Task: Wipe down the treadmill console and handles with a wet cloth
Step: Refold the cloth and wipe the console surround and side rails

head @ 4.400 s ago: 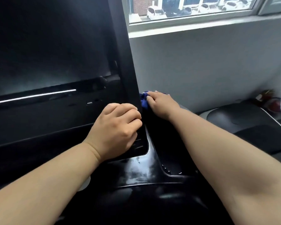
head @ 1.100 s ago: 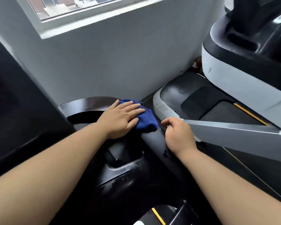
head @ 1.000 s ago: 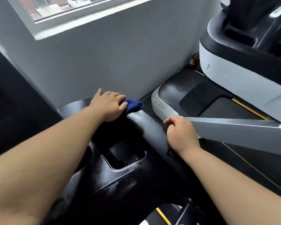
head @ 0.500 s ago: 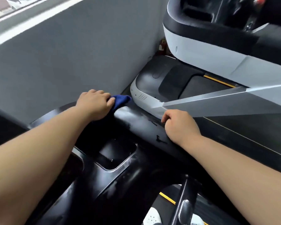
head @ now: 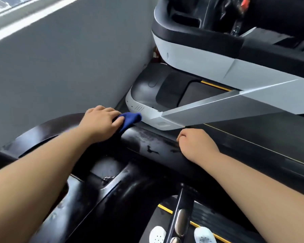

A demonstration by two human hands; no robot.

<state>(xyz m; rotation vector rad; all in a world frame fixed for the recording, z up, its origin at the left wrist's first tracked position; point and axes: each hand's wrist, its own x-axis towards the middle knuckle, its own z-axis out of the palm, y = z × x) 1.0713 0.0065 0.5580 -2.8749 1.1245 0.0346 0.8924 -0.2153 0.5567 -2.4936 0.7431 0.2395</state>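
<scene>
Left grip [head: 102, 122]: clutched bunched blue cloth [head: 131, 118] against handle [head: 147, 144].
Right grip [head: 196, 146]: curled over handle.
Handle: glossy black, wet-streaked, running upper left to lower right.

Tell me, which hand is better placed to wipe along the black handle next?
Left. The left hand grips the blue cloth on the black handle; the right hand rests farther along it, holding no cloth.
</scene>
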